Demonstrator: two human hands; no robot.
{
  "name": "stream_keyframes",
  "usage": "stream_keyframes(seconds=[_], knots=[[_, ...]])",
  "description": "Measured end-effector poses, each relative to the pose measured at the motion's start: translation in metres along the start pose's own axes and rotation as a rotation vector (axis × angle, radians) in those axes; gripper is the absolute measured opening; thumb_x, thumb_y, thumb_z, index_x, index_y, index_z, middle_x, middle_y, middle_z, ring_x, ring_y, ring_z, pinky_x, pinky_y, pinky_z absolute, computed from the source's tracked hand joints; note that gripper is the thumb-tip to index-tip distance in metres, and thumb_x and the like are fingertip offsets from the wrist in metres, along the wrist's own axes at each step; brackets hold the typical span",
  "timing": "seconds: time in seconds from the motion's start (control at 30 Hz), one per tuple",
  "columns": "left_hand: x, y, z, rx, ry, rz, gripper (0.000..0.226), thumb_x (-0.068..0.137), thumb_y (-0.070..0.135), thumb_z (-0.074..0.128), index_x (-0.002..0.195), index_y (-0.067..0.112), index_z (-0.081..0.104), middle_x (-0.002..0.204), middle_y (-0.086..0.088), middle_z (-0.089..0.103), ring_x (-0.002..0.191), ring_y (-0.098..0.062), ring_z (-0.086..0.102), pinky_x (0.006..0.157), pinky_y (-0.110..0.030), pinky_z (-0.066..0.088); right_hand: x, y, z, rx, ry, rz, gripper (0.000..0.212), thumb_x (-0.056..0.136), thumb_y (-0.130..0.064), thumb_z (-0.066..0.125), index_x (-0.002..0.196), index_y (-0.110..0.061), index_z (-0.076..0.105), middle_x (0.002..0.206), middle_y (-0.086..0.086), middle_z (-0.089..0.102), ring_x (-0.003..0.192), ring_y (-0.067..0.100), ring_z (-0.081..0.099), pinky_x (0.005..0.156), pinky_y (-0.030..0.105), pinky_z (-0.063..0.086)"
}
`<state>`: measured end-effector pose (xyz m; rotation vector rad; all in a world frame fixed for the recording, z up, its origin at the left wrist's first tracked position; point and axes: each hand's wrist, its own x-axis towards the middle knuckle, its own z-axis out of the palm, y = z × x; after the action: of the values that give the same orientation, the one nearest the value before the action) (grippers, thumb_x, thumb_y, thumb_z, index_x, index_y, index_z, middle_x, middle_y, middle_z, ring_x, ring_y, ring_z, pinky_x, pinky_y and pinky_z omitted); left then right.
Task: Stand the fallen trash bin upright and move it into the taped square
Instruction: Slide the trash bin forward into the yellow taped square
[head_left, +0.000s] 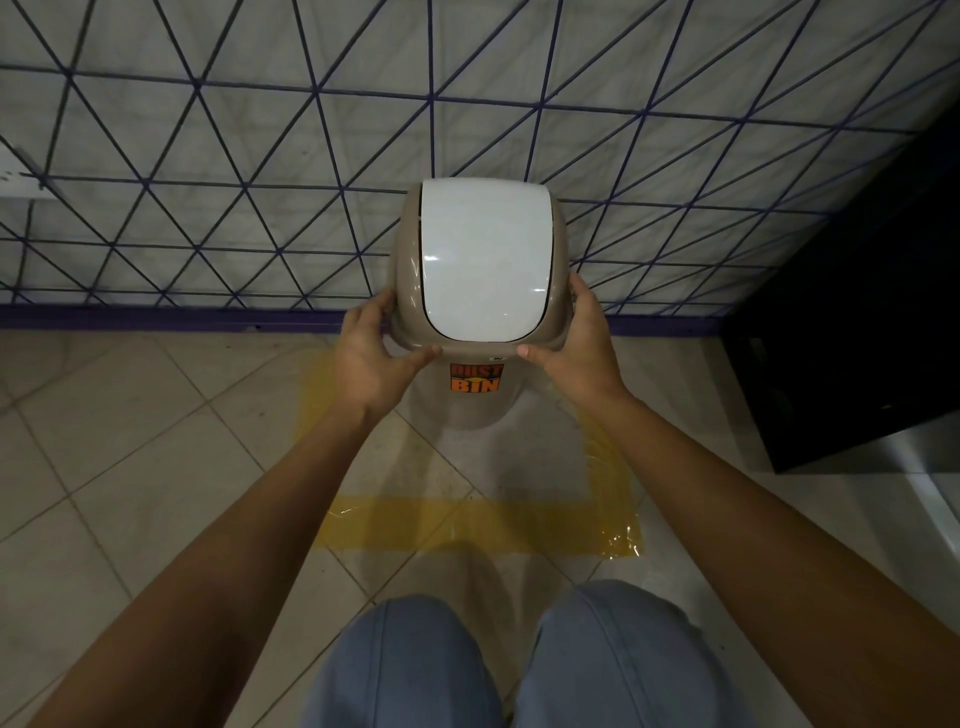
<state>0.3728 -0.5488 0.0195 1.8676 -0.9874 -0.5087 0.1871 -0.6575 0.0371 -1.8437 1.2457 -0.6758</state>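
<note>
The trash bin (480, 265) stands upright, seen from above: a beige lid frame with a white swing flap, and a pale body below bearing an orange "DUST BIN" sticker. My left hand (371, 353) grips the lid's left front corner. My right hand (579, 345) grips the right front corner. The bin's base sits within the yellow taped square (483, 522) on the floor, toward its far side by the wall. The far strip of tape is hidden behind the bin.
A white wall (208, 208) with a purple triangle pattern and purple skirting rises just behind the bin. A black cabinet (857, 338) stands at the right. My knees in blue trousers (498, 670) are at the bottom, on a tiled floor.
</note>
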Motion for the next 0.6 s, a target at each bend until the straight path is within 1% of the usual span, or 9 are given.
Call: stream_keyframes(seconds=[0.03,0.07,0.13,0.17,0.2,0.27,0.3,0.4,0.6], knots=[[-0.001,0.002,0.000,0.040,0.022,0.036,0.084,0.072,0.022,0.078,0.143,0.019,0.034,0.138,-0.007,0.042,0.121,-0.018,0.045,0.102,-0.028,0.038,0.000,-0.001,0.001,-0.031,0.005,-0.026,0.104,0.066,-0.015,0.082,0.147,-0.016,0.016,0.151,0.006,0.027,0.140,0.022,0.022,0.115,0.046,0.025],[-0.002,0.004,0.001,0.069,0.037,0.075,0.084,0.072,0.021,0.078,0.143,0.019,0.033,0.137,-0.007,0.042,0.120,-0.018,0.046,0.100,-0.024,0.037,0.000,-0.001,0.002,-0.062,0.007,-0.048,0.105,0.067,-0.014,0.081,0.147,-0.016,0.014,0.153,0.006,0.024,0.141,0.022,0.019,0.116,0.044,0.022],[-0.003,0.008,0.002,0.116,0.048,0.153,0.084,0.072,0.016,0.078,0.143,0.016,0.033,0.135,-0.009,0.044,0.115,-0.015,0.045,0.092,-0.007,0.033,-0.001,-0.002,0.003,-0.102,0.011,-0.086,0.105,0.069,-0.011,0.079,0.148,-0.016,0.011,0.154,0.007,0.020,0.142,0.021,0.015,0.117,0.041,0.018],[-0.004,0.009,0.002,0.130,0.047,0.187,0.083,0.073,0.013,0.077,0.143,0.014,0.033,0.134,-0.010,0.044,0.114,-0.013,0.044,0.089,-0.001,0.031,-0.001,-0.003,0.003,-0.108,0.010,-0.096,0.104,0.069,-0.010,0.079,0.147,-0.016,0.010,0.154,0.008,0.018,0.142,0.021,0.015,0.117,0.041,0.018],[-0.005,0.011,0.002,0.137,0.047,0.218,0.081,0.073,0.011,0.077,0.142,0.013,0.035,0.135,-0.012,0.044,0.115,-0.014,0.044,0.090,-0.002,0.033,-0.001,-0.003,0.003,-0.110,0.009,-0.104,0.104,0.070,-0.008,0.078,0.147,-0.016,0.010,0.154,0.009,0.018,0.142,0.021,0.015,0.117,0.041,0.019],[-0.006,0.013,0.003,0.154,0.042,0.259,0.078,0.074,0.008,0.075,0.141,0.010,0.037,0.138,-0.015,0.041,0.124,-0.023,0.042,0.100,-0.019,0.038,-0.001,-0.003,0.003,-0.109,0.005,-0.112,0.103,0.070,-0.007,0.078,0.147,-0.017,0.010,0.153,0.009,0.018,0.142,0.022,0.017,0.116,0.042,0.021],[-0.007,0.014,0.003,0.166,0.040,0.267,0.077,0.074,0.007,0.074,0.141,0.010,0.037,0.140,-0.015,0.039,0.127,-0.025,0.041,0.102,-0.025,0.038,-0.001,-0.003,0.003,-0.107,0.003,-0.109,0.103,0.070,-0.007,0.077,0.147,-0.017,0.010,0.153,0.009,0.018,0.142,0.022,0.017,0.116,0.043,0.022],[-0.007,0.013,0.004,0.200,0.039,0.273,0.075,0.076,0.007,0.073,0.141,0.010,0.036,0.142,-0.016,0.037,0.131,-0.027,0.036,0.104,-0.025,0.033,-0.001,-0.001,0.004,-0.097,-0.004,-0.104,0.103,0.071,-0.006,0.076,0.148,-0.019,0.008,0.152,0.009,0.018,0.142,0.021,0.018,0.115,0.046,0.023],[-0.009,0.016,0.003,0.199,0.020,0.242,0.075,0.077,0.008,0.072,0.143,0.013,0.035,0.143,-0.014,0.037,0.132,-0.025,0.037,0.107,-0.033,0.036,-0.002,-0.001,0.005,-0.095,-0.007,-0.099,0.104,0.072,-0.005,0.075,0.148,-0.021,0.006,0.152,0.009,0.018,0.141,0.022,0.018,0.115,0.047,0.024]])
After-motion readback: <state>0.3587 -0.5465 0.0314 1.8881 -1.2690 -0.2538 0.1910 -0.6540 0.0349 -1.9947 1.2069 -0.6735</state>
